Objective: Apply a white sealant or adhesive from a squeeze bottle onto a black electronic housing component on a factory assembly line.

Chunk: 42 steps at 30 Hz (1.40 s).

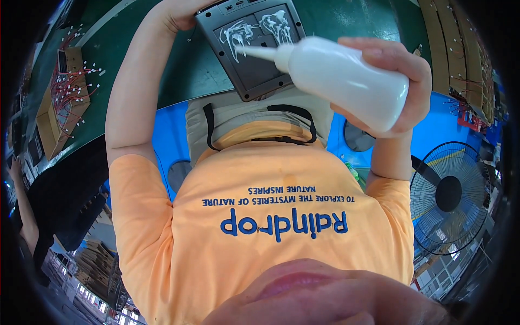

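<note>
My right hand (416, 73) is wrapped round a white plastic squeeze bottle (346, 78), tilted with its long tapered nozzle pointing left. The nozzle tip appears over a dark grey rectangular device casing (252, 81); whether it touches the surface I cannot tell. White paste (236, 33) lies in two smeared patches on the casing's recessed panel. Ports line its far edge, and screw holes mark the corners. At the casing's far left corner, my left hand (187, 12) grips its edge, the fingers mostly hidden by the casing and the picture's edge.
The casing is over a green tabletop (187, 67). To the left, a cardboard box (50, 127) holds red and white connector wires (70, 95). Brown cardboard trays (441, 49) stand at the right, above a black fan (448, 193). Another person's arm (27, 211) shows at far left.
</note>
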Tool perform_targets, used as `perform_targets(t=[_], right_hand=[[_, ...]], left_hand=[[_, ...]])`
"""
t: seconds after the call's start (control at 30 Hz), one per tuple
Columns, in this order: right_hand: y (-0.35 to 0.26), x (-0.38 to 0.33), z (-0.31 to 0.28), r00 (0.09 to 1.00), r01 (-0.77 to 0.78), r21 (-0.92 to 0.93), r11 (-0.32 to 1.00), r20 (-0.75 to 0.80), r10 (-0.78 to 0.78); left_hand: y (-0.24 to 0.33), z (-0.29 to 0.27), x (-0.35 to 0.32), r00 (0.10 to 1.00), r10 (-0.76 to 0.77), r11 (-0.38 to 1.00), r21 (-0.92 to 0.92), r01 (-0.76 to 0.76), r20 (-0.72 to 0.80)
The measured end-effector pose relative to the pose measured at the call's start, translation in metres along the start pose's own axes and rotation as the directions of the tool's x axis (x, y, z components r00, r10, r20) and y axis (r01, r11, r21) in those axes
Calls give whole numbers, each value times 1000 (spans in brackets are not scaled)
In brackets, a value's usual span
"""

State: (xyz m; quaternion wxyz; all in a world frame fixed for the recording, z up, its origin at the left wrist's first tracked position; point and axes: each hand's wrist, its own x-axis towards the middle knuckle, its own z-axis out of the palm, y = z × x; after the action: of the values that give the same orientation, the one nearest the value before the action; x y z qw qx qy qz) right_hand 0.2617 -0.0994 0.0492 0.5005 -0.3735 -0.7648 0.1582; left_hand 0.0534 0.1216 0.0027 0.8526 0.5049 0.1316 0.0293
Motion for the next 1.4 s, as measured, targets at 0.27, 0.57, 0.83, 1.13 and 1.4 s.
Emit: perform_targets(t=[0.27,0.57,0.83,1.13,1.4], right_hand=[[-7,-1,-9,996,-62,-39,997,67,65],[-8,-3,-4,996,-73,-51,996,-48,71],[-8,-4,-8,995,-101,-11,995,19,101],[-14,-8,-14,991,-127,-18,992,-56,126],[-15,-8,-14,987,-158,-27,987,-28,157]], left_hand=[[1,-1,-2,939,-177,978,55,202,-294],[-2,-11,0,936,-192,974,61,220,-296],[-7,-13,8,987,64,988,-146,-42,150],[1,-5,1,930,-150,979,81,187,-335],[3,-2,2,924,-168,977,70,203,-344]])
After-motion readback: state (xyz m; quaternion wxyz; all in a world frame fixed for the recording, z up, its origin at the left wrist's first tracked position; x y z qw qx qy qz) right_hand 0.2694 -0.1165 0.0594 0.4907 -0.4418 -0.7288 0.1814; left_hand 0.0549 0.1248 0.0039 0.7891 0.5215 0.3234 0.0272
